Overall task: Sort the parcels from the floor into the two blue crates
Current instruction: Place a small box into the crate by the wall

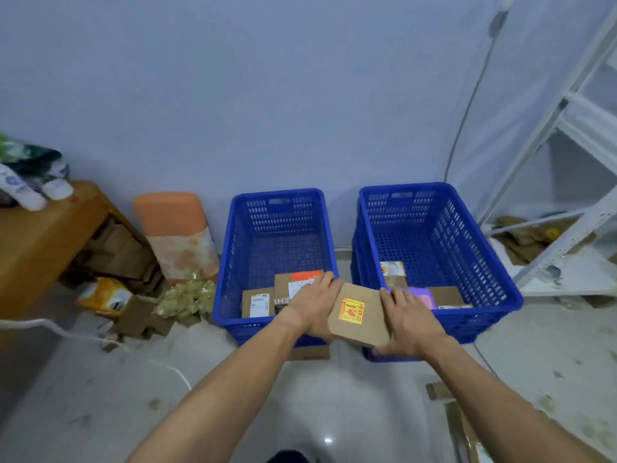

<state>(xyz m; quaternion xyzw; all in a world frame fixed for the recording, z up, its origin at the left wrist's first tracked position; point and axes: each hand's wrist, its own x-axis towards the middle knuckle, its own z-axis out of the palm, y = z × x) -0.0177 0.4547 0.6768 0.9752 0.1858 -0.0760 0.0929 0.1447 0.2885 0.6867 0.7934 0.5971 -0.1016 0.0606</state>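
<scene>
Side by side against the wall: left blue perforated plastic crate [230,262] and right blue perforated plastic crate [474,255]. In the left one, brown labelled cardboard parcels [258,304] lying flat at the near end. In the right, a purple-pink packet [422,297] among more brown ones. Up in the air above the near rims, right over the gap between the crates: flat brown cardboard parcel [359,314], broad face up, close to square, long axis hard to call, far edge toward the wall. Gripping its left edge, left hand [314,305], fingers close together. On the right edge, right hand [409,320], fingers slightly spread, thumb low at the near corner. Yellow-and-red sticker [352,310] facing the camera.
</scene>
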